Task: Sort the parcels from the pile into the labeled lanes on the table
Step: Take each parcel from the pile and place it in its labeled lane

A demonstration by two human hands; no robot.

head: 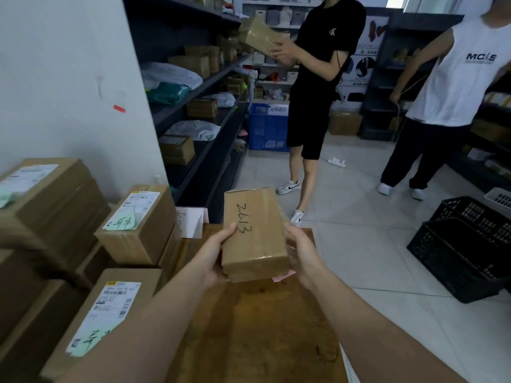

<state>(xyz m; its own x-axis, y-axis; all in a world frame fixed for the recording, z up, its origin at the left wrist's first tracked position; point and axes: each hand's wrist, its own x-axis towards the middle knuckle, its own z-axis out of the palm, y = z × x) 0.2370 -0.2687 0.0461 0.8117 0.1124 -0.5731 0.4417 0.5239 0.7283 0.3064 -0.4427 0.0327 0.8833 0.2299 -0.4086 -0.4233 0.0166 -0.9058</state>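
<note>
A small taped cardboard parcel (254,233) marked "2613" in black pen is held above the wooden table (257,327). My left hand (214,258) grips its left side with the thumb on top. My right hand (301,251) grips its right side, fingers curled underneath. A pile of cardboard parcels with shipping labels (138,225) stands on the left, several with green handwritten tags. A pink slip (282,277) shows under the parcel, and a white card (190,221) with writing stands at the table's far end.
Two people stand ahead on the tiled floor; the one in black (318,78) holds a parcel. Dark shelving (199,87) with parcels runs along the left. A blue crate (268,128) stands behind, and black crates (464,250) sit at the right.
</note>
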